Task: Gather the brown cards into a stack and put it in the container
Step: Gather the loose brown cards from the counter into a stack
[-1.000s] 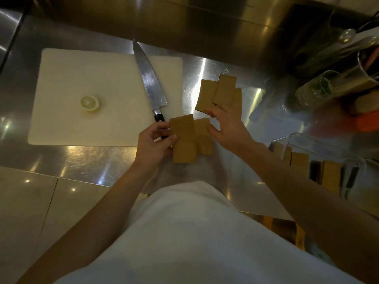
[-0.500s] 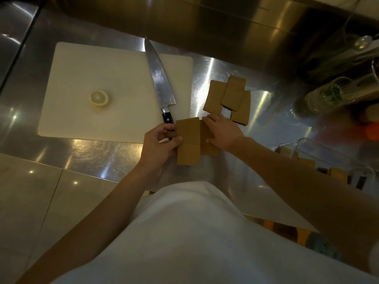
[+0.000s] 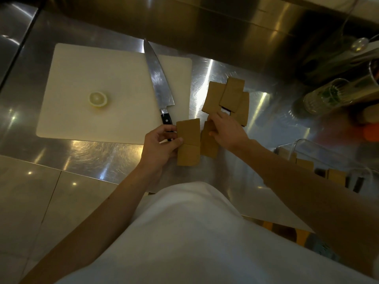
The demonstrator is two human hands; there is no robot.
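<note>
Brown cards lie in two groups on the steel counter. The near group [image 3: 188, 142] sits at the counter's front edge; my left hand [image 3: 160, 146] pinches its left side with thumb on top. My right hand [image 3: 225, 132] rests on the right card of that group [image 3: 208, 146], fingers curled over it and its fingertips touching the far group. The far group [image 3: 227, 99] holds three overlapping cards just beyond my right fingers. A clear container [image 3: 303, 152] stands at the right, with several brown cards upright inside, partly hidden by my right forearm.
A white cutting board [image 3: 98, 78] lies to the left with a lemon half [image 3: 98, 99] on it. A large knife [image 3: 158, 78] lies along its right side, handle beside my left hand. Glass jars [image 3: 326, 97] and an orange object [image 3: 369, 133] crowd the right.
My right hand came back from the far cards onto the near group's right card and now reaches slightly toward the far group. My left hand stays on the near cards.
</note>
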